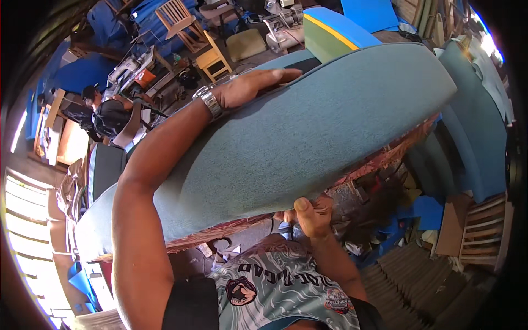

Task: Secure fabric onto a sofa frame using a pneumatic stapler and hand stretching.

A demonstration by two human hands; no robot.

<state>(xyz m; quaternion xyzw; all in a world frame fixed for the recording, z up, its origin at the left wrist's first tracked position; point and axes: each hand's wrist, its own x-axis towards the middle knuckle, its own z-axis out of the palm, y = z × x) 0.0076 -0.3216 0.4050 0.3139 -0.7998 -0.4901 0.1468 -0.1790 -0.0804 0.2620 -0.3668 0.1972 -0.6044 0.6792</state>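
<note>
A long, curved upholstered panel [308,137] in blue-grey fabric lies slantwise across the middle, in front of my body. Ragged reddish material [379,162] shows beneath its near edge. My left hand [256,87], with a metal watch [208,103] on its wrist, lies over the far edge with its fingers stretched out to the right; the fingertips dip partly behind the fabric. My left forearm crosses the panel's left part. At the near edge my right hand [312,217] grips the panel, thumb up against the fabric and the other fingers partly hidden beneath.
A green foam piece [330,41] with yellow and blue layers stands behind the panel. Wooden chairs [176,21] and sewing machines [283,33] are farther back. A person [107,115] sits at the left. More blue-grey panels [467,126] and stacked brown sheets [407,286] are at the right.
</note>
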